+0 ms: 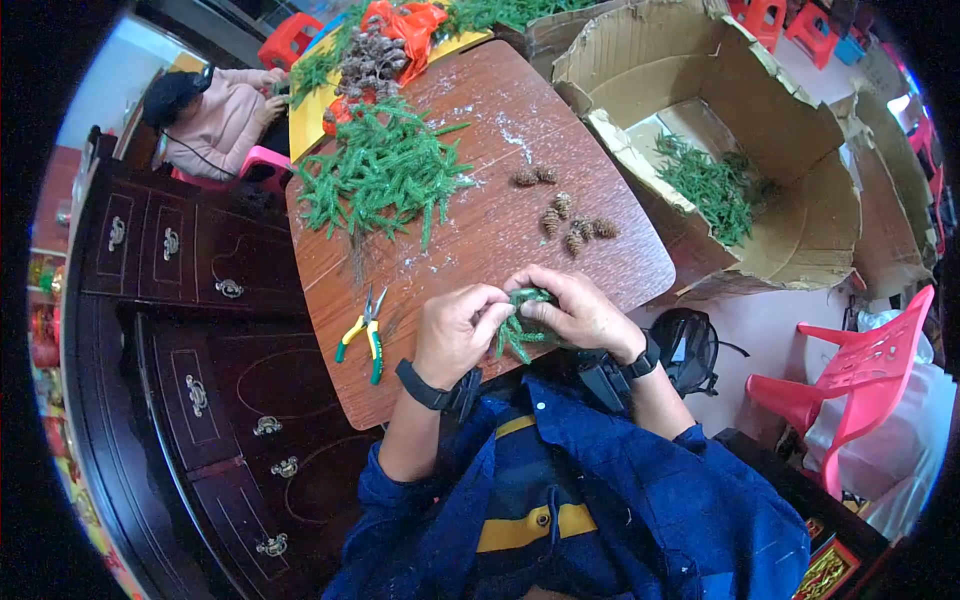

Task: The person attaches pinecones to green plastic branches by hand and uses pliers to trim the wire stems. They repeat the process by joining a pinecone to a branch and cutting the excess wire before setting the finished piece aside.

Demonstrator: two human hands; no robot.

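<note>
Both hands meet over the near edge of the wooden table point(450, 262). My right hand point(574, 307) grips a small green artificial pine sprig point(519, 337), thumb on top. My left hand point(465, 326) pinches with thumb and forefinger at the sprig's left side; whatever is between those fingertips is too small to tell. Pliers with yellow and green handles point(365, 334) lie to the left, jaws apart. Several pine cones point(574, 225) are on the table beyond my right hand. A large heap of green artificial pine sprigs point(382, 172) lies at the far left of the tabletop.
A big open cardboard box point(795, 142) with more sprigs inside stands right of the table. A pink plastic chair point(862, 375) is at the right, a dark wooden cabinet point(232, 352) at the left. Another person point(217, 120) sits at the far left. More cones point(373, 64) lie beyond the heap.
</note>
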